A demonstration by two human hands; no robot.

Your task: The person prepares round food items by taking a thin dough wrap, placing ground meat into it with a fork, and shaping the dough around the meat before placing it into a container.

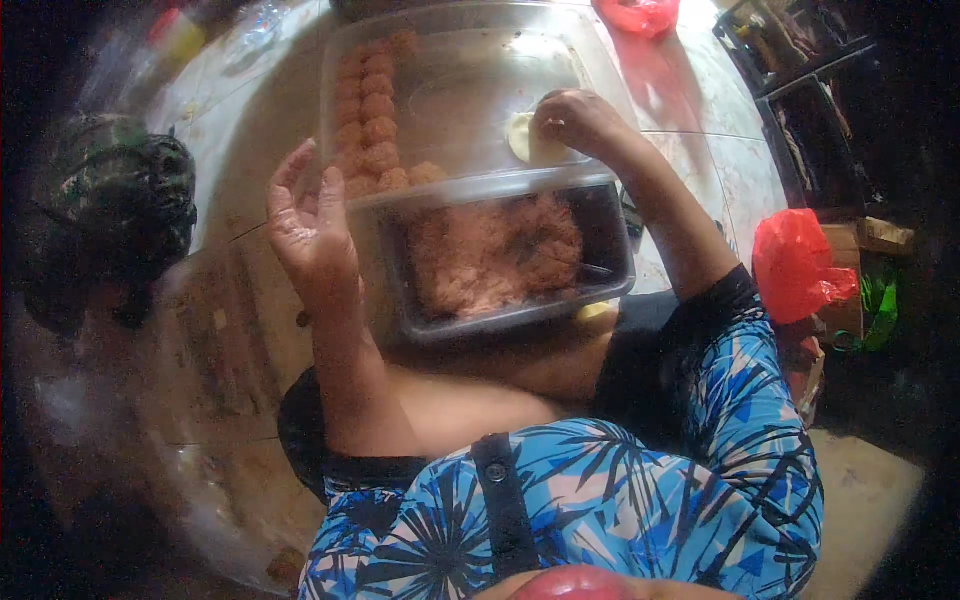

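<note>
My right hand pinches a pale round, flat piece over the bare right part of a translucent plastic tray. Several rough orange crumb-coated pieces line the tray's left part in rows. Nearer me, a dark rectangular container holds an orange crumbly mass, with a dark patch in it that I cannot make out. My left hand is raised by the tray's near left corner, palm up, fingers apart and loosely curled, with nothing in it and some residue on the skin.
A dark camouflage bundle lies at left. A red bag is at the back, another red bag at right beside a cardboard box and green plastic. Dark shelving stands at back right. I sit on the tiled floor.
</note>
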